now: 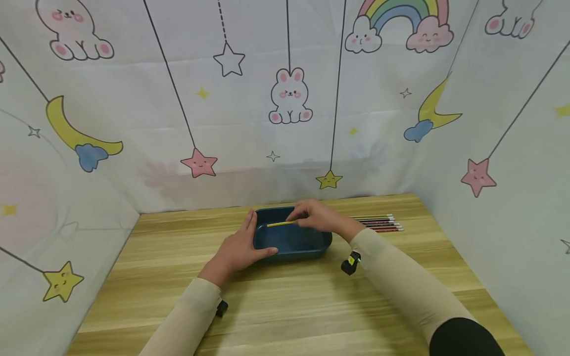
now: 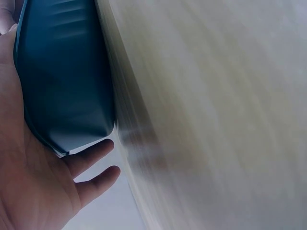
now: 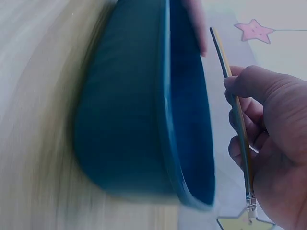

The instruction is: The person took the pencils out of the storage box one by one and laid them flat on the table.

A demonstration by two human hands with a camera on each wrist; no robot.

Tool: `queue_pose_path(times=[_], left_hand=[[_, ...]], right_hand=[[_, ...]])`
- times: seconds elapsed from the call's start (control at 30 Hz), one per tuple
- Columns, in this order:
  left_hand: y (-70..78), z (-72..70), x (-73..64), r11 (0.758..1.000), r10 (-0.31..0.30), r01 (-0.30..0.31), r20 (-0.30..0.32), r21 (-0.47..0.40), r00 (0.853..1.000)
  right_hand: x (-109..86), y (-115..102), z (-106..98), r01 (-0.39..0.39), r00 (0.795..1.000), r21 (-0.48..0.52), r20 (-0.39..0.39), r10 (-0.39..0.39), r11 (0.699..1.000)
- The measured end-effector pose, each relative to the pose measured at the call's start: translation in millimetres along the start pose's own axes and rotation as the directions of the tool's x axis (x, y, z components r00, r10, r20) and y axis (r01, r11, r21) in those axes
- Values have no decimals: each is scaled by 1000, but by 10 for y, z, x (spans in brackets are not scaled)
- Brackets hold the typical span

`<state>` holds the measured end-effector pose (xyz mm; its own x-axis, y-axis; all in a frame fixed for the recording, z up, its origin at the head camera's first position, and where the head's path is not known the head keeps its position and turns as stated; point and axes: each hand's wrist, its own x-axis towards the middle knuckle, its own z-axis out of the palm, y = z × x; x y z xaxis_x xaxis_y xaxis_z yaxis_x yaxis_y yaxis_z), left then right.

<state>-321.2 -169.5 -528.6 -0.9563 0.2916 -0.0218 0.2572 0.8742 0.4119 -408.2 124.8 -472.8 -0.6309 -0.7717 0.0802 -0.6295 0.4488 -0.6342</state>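
A dark blue rectangular plastic bin stands on the table. My left hand is spread along its left end, thumb lying over the near rim. The left wrist view shows straight fingers against the outside of the bin. Above the bin, my right hand pinches a yellow pencil between thumb and fingers. That pencil points left over the bin's inside. Its white eraser end shows near the palm in the right wrist view.
Several pencils lie side by side to the right of the bin, partly behind the right forearm. The wood-patterned table meets a printed cloth at the back and sides. Each wrist carries a small black camera.
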Motion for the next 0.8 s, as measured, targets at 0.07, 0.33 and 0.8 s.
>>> queue_pose_path(times=[0.07,0.33,0.8], left_hand=[[-6,2,-3,1000,-4,4,2,4,1000],[3,-5,-4,1000,-9,9,4,-2,1000],[-19,10,12,1000,-8,8,9,-13,1000]], right_hand=[[-60,38,-50,9,1000,8,3,-10,1000],[-389,86,-282,-36,999,10,17,36,999],[-996,336,-585,-9,994,58,-105,15,998]])
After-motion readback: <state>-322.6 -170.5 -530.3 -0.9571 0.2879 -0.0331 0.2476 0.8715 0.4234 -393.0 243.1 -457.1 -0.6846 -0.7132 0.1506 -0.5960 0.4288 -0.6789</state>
